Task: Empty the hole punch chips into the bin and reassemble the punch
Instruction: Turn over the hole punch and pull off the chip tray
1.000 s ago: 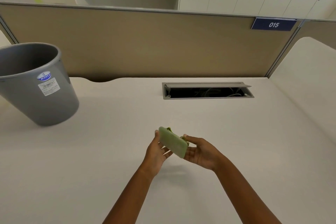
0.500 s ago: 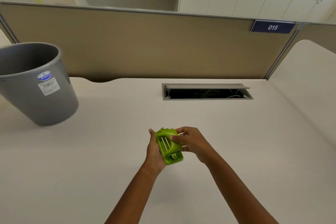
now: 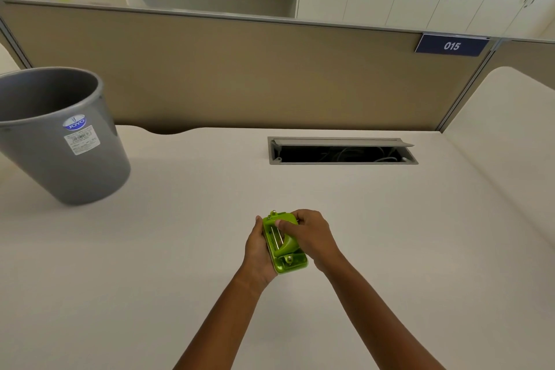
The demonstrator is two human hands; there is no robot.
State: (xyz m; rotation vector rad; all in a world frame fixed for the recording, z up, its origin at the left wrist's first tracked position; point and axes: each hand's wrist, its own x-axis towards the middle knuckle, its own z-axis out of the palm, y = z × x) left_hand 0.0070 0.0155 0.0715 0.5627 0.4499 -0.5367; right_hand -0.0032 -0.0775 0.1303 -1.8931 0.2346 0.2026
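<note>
Both hands grip the green punch (image 3: pixel 283 245) just above the surface (image 3: pixel 390 249): left hand (image 3: pixel 258 249) cupped under its side, right hand (image 3: pixel 309 234) closed over its lever. Its long axis runs near to far, tilted slightly left. The chip tray seems still attached, so emptying looks undone. The bin (image 3: pixel 57 135) stands well apart, far left.

bin (image 3: pixel 57 141) far left, punch (image 3: pixel 283 245) centre desk (image 3: pixel 180 249)
</note>
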